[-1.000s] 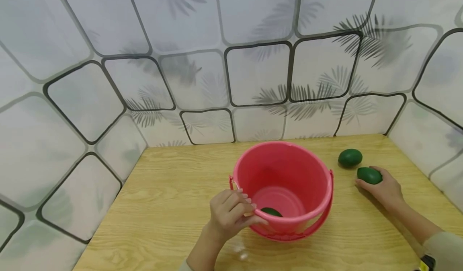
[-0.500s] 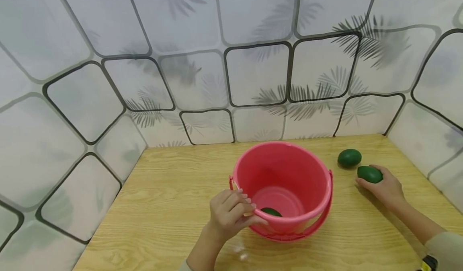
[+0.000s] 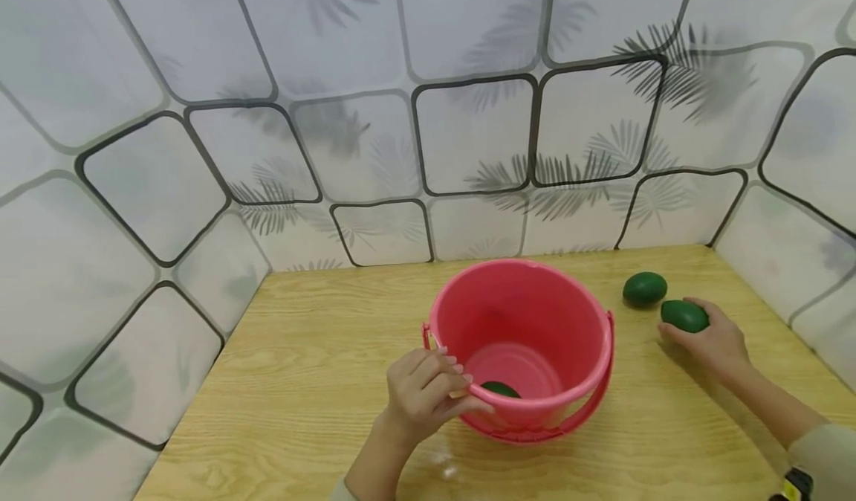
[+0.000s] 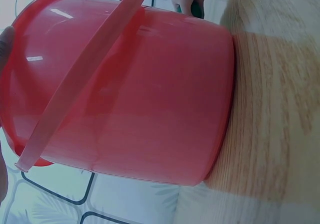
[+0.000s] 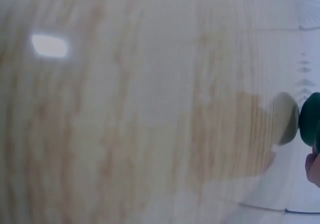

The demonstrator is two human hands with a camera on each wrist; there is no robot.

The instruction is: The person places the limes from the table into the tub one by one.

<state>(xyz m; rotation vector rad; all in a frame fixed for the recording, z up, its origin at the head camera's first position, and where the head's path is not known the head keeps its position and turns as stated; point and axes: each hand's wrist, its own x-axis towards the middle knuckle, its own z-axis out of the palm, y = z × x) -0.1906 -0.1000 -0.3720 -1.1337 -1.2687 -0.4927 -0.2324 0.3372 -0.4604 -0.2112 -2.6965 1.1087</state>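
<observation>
My left hand [image 3: 426,395] grips the near-left rim of a pink plastic bucket [image 3: 515,315], thumb outside and fingers over the edge. In the left wrist view the bucket [image 4: 150,98] stands upright on the table, its handle [image 4: 80,73] hanging down the near side. Inside, a dark green oval fruit [image 3: 500,389] lies at the bottom, partly hidden by the rim. Over to the right, my right hand [image 3: 718,346] holds a second such fruit [image 3: 684,315] between thumb and fingers. Just behind it a third green fruit [image 3: 645,289] rests on the table.
The wood-grain table [image 3: 301,352] runs back to a patterned wall covering [image 3: 374,152]. More of this covering rises along the left and right sides. The bucket stands between my two hands.
My right hand, with the green fruit in its grasp, has shifted slightly up in the head view. The left hand and bucket keep their places.
</observation>
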